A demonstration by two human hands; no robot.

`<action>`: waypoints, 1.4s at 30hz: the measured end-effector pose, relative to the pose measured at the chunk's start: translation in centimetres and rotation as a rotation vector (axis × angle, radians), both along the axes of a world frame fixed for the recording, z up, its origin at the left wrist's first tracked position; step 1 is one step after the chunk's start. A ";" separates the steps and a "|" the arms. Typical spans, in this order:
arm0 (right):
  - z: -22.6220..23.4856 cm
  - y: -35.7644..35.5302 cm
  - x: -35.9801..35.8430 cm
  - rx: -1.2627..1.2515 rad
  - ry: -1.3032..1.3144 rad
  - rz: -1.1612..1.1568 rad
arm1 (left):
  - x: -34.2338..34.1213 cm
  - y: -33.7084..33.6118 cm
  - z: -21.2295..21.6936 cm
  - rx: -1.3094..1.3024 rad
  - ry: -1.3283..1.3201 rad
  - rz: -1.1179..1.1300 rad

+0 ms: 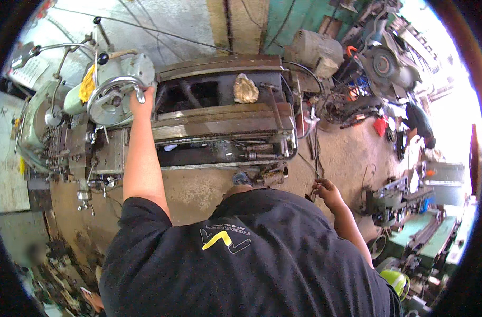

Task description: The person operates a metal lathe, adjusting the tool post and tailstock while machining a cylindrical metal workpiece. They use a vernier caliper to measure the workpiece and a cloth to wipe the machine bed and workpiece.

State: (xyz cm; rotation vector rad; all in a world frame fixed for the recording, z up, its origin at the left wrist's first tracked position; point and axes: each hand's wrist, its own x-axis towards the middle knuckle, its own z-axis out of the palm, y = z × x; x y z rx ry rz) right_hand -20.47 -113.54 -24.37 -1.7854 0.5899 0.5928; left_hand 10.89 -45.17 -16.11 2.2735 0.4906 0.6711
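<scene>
One long metal lathe point(220, 117) fills the upper left and middle of the frame, its bed running left to right, and from where I stand I'd say the job is at the hand-cranking stage. Its handwheel point(115, 100) sits at upper left, beside the pale green housing point(139, 67); contact with it is made, but how far it has been turned, or how much remains, I can't tell, nor can I make out a workpiece. Being round, the wheel has no long axis across its face; that face is turned toward the viewer, the hub jutting outward. The left hand point(141, 103) is at the wheel's right edge, fingers apparently curled about the grip. Low right of centre, the right hand point(328, 192) hangs off the machine, fingers loosely bent; whether it has hold of anything, I cannot tell. A crumpled tan cloth point(245, 89) lies on the machine at upper centre. Smallest is the wheel's shiny grip point(140, 95), standing out from the rim with its short axis pointing roughly down the frame.
</scene>
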 end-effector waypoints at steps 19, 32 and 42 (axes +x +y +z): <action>-12.5 -27.5 8.5 0.029 0.434 0.267 | 2.9 0.2 3.2 -0.280 -0.071 0.434; -21.5 -54.3 1.9 -0.105 0.779 -0.088 | 3.1 -4.2 6.1 -0.601 -0.438 0.524; -24.0 -48.7 17.7 0.344 0.457 0.035 | 4.6 -21.7 9.6 -0.823 -0.621 0.529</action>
